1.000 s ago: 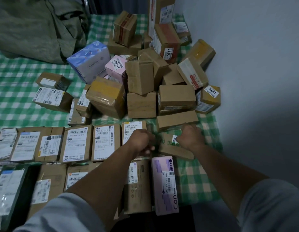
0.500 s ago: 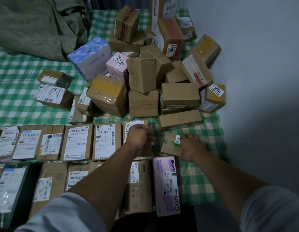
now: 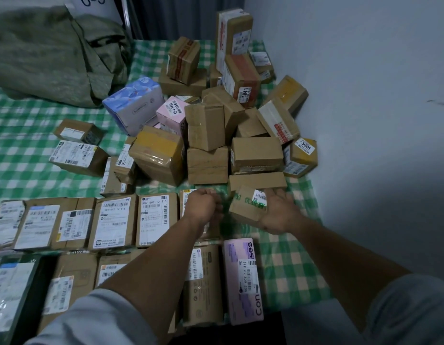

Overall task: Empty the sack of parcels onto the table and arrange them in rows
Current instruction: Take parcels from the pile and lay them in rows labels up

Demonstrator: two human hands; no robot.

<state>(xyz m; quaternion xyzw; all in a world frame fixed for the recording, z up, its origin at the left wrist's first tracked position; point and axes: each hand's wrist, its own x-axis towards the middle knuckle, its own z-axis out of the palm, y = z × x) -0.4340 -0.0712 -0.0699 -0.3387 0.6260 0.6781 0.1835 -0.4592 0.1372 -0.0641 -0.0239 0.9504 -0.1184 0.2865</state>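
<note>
A green-checked table (image 3: pixel 34 175) carries two rows of label-up parcels along its near edge and a loose pile of several brown boxes (image 3: pixel 228 120) at the back right. My right hand (image 3: pixel 278 212) holds a small brown parcel with green print and a white label (image 3: pixel 245 205), tilted and lifted a little off the cloth at the right end of the upper row. My left hand (image 3: pixel 203 205) hovers just left of it with loosely curled fingers, over a labelled parcel (image 3: pixel 187 195). The empty olive sack (image 3: pixel 54 51) lies crumpled at the back left.
A grey wall (image 3: pixel 365 120) runs along the table's right side. A pink flat box (image 3: pixel 243 280) ends the near row. A blue-and-white box (image 3: pixel 135 105) and a pink box (image 3: pixel 172 113) lean on the pile. A few parcels lie loose left of the pile.
My right hand has turned palm-up and raised the green-printed parcel, which now tilts off the cloth. My left hand has stayed beside it. The camera has tipped up slightly.
</note>
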